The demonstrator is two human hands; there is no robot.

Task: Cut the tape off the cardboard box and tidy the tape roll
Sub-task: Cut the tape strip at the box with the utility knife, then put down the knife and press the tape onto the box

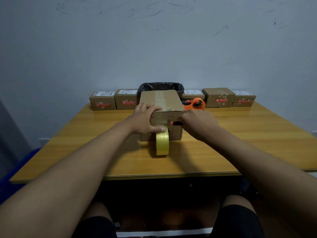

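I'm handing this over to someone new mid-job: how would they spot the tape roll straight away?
Start at the big cardboard box in the middle of the wooden table, with the left hand pressed on it. The tape roll stands on edge against the box's near face, just below that hand's thumb. It is the only glossy yellow thing on the table; the other items are brown parcels and an orange tool.

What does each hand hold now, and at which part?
The right hand holds an orange-and-black cutter by its handle end. The left hand holds nothing; it presses on the cardboard box at its top front edge.
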